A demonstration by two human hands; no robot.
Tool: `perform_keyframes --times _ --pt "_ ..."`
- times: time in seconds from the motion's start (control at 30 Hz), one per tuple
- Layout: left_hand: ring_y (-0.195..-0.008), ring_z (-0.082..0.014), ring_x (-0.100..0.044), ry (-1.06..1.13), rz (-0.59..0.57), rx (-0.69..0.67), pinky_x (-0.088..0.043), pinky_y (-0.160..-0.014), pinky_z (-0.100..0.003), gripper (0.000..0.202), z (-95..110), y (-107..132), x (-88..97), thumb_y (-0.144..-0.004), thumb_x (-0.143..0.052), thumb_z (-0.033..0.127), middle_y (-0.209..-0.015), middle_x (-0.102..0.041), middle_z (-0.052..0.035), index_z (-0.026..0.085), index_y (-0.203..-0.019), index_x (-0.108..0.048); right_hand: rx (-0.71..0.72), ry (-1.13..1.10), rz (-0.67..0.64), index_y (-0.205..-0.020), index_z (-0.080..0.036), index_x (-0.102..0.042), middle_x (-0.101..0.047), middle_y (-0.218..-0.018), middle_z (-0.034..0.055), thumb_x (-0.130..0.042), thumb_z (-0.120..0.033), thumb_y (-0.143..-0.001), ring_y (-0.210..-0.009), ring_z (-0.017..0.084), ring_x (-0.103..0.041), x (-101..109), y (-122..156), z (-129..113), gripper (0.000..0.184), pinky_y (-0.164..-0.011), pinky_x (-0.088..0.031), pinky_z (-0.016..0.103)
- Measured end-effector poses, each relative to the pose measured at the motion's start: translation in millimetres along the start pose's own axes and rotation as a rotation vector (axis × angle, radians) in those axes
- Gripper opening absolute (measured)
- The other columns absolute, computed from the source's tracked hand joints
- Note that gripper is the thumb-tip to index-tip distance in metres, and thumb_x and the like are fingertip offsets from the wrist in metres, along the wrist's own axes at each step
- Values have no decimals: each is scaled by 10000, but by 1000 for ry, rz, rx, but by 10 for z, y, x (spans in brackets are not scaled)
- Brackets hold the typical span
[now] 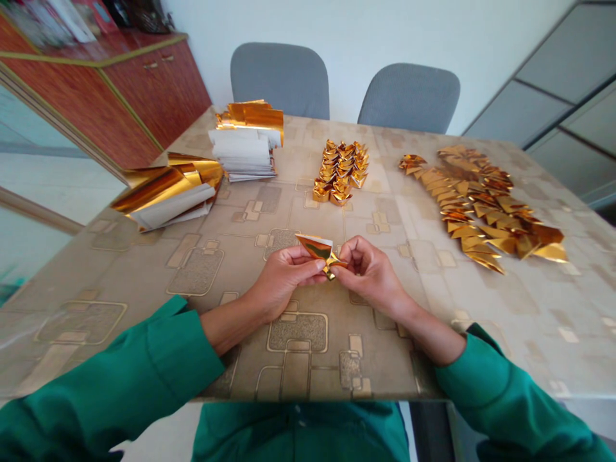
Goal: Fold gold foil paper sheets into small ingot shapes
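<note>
Between my two hands is a partly folded piece of gold foil paper (316,248), its white underside showing along the top edge. My left hand (294,272) pinches it from the left, thumb on top. On the other side, my right hand (366,268) grips a small folded part of the same paper between thumb and fingers. Both hands are just above the patterned tablecloth (298,333), near the front of the table. The fingers hide the paper's lower folds.
Behind my hands stand rows of folded gold pieces (341,170). A wide spread of gold folded pieces (474,199) lies to the right. At the back left are a stack of gold-and-white sheets (245,154) and a looser curled bundle (173,192). Two grey chairs (279,80) stand beyond.
</note>
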State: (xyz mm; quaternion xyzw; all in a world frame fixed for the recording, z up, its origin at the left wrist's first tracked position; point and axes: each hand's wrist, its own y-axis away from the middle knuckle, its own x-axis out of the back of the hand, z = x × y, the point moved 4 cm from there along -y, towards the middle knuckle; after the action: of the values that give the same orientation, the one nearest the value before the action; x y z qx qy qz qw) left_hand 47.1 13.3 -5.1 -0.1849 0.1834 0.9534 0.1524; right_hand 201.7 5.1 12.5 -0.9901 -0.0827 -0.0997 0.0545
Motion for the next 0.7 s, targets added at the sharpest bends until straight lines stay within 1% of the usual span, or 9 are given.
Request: perform_keyframes --times 0.1,0.2,0.3,0.43,0.53,0.63,0.7 --pt "-729 -115 -663 -2 -31 18 -558 -723 -254 256 -1 2 -6 -663 -839 251 -866 -746 -42 159 -885 -749 -20 -29 -4 -764 -231 -442 -450 -617 -73 -700 -361 -749 -521 85 -370 -25 -10 24 289 -474 -280 230" --pt "-735 -113 -666 -11 -39 27 -558 -732 -254 254 -4 3 -9 -677 -827 242 -860 -745 -38 158 -904 -747 -45 -50 -20 -766 -232 -438 -455 -626 -73 -715 -377 -742 -528 85 -383 -35 -16 49 314 -479 -290 228" --pt "-698 -103 -654 -4 1 19 -557 -702 -241 263 0 -4 0 -653 -845 238 -820 -736 -28 149 -877 -741 -63 -117 -40 -778 -230 -446 -478 -633 -73 -741 -410 -734 -532 85 -415 -21 -23 53 348 -487 -321 226" --pt "-718 -99 -654 97 73 -21 -556 -699 -229 247 18 -19 33 -633 -855 233 -827 -724 -8 157 -828 -723 -123 -223 -111 -829 -216 -508 -535 -694 -49 -743 -483 -743 -588 98 -495 8 -32 56 366 -547 -404 237" --pt "-743 -104 -656 139 74 -27 -559 -721 -240 251 8 -24 41 -628 -858 231 -838 -719 -5 157 -824 -719 -120 -173 -130 -783 -200 -538 -520 -670 -43 -721 -498 -771 -583 94 -458 33 -27 67 349 -553 -368 239" --pt "-721 -99 -643 119 75 -49 -551 -708 -240 253 -5 -24 35 -618 -860 227 -820 -713 -1 154 -817 -720 -87 -118 -115 -700 -196 -513 -461 -614 -52 -689 -506 -803 -564 94 -390 47 -13 77 371 -535 -304 243" --pt "-710 -97 -633 94 77 -65 -538 -702 -235 244 -7 -24 28 -616 -858 228 -801 -713 -3 151 -805 -723 -66 -104 -97 -687 -195 -505 -451 -616 -49 -688 -499 -805 -576 99 -380 57 -4 71 374 -541 -291 249"
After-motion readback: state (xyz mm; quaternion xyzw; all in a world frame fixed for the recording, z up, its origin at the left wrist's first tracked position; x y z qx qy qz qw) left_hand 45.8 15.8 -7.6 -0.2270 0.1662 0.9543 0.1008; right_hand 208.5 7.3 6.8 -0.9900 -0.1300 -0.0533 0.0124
